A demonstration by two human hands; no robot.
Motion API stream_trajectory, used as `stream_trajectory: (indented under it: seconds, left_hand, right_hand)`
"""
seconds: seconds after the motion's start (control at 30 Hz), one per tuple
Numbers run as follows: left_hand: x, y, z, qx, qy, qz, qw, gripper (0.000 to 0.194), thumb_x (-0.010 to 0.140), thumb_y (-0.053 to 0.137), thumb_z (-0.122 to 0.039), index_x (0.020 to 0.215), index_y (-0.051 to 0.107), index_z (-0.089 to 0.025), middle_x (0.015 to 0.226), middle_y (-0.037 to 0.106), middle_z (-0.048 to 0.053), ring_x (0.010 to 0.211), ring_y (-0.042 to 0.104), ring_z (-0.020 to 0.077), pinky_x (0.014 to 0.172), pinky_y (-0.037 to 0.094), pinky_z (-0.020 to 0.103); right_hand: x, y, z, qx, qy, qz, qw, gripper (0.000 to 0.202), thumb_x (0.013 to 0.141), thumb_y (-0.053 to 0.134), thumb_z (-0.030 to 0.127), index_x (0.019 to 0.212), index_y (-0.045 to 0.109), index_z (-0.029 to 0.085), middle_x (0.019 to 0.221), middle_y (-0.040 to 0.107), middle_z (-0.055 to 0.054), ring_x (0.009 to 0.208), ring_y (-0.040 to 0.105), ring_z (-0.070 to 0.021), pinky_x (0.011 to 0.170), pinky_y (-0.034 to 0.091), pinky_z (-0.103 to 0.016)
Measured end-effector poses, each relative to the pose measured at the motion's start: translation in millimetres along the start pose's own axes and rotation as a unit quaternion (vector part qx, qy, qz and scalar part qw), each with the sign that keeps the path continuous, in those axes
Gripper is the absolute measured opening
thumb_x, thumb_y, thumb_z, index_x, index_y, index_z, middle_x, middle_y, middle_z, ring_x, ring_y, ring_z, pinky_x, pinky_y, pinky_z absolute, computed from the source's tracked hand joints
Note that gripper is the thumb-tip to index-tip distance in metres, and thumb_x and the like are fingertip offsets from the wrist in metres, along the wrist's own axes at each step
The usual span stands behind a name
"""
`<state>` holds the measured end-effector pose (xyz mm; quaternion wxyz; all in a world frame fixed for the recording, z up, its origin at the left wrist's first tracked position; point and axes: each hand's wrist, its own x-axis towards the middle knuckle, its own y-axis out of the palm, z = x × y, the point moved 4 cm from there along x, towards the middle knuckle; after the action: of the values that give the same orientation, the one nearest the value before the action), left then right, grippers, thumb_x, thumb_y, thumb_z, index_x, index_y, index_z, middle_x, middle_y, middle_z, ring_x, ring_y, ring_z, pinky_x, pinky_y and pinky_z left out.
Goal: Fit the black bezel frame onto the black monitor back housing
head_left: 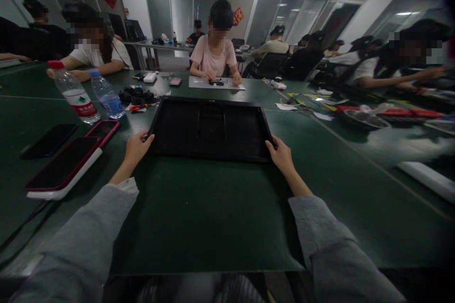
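A wide black rectangular panel with a raised rim, like a shallow tray or frame, is at the middle of the green table. Two thin upright lines and a darker patch show near its centre. My left hand grips its left edge near the front corner, thumb over the rim. At the right edge, my right hand holds the rim in the same way. Whether the panel rests on the table or is slightly raised, I cannot tell.
Left on the green table are two bottles, several phones and a white slab beneath one. Wires and a bowl lie right. A person works opposite; others sit around.
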<state>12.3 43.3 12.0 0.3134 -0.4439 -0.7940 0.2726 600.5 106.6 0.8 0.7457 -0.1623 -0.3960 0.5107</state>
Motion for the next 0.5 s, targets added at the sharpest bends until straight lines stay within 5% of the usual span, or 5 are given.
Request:
stream_trajectory:
  seconds: [0.3,0.5]
  left_hand:
    - [-18.4,-10.8,-23.9,0.156,0.052,-0.02,0.986,0.047,0.101,0.057,-0.047,0.133,0.079,-0.022,0.116,0.082,0.016,0.107,0.076,0.0375,0.096,0.056,0.048]
    - [-1.5,4.5,-5.8,-0.027,0.0,0.007,1.0,0.05,0.096,0.064,-0.044,0.133,0.077,-0.013,0.125,0.08,0.016,0.113,0.076,0.0313,0.101,0.057,0.041]
  right_hand:
    - [-1.3,-7.1,10.8,-0.171,0.005,0.055,0.984,0.056,0.105,0.048,0.041,0.15,0.061,0.01,0.111,0.078,-0.023,0.105,0.075,-0.0399,0.104,0.055,-0.059]
    - [7.8,3.1,-3.8,0.039,0.024,0.019,0.999,0.056,0.094,0.063,0.05,0.138,0.065,0.016,0.125,0.076,-0.02,0.118,0.072,-0.0355,0.11,0.055,-0.058]
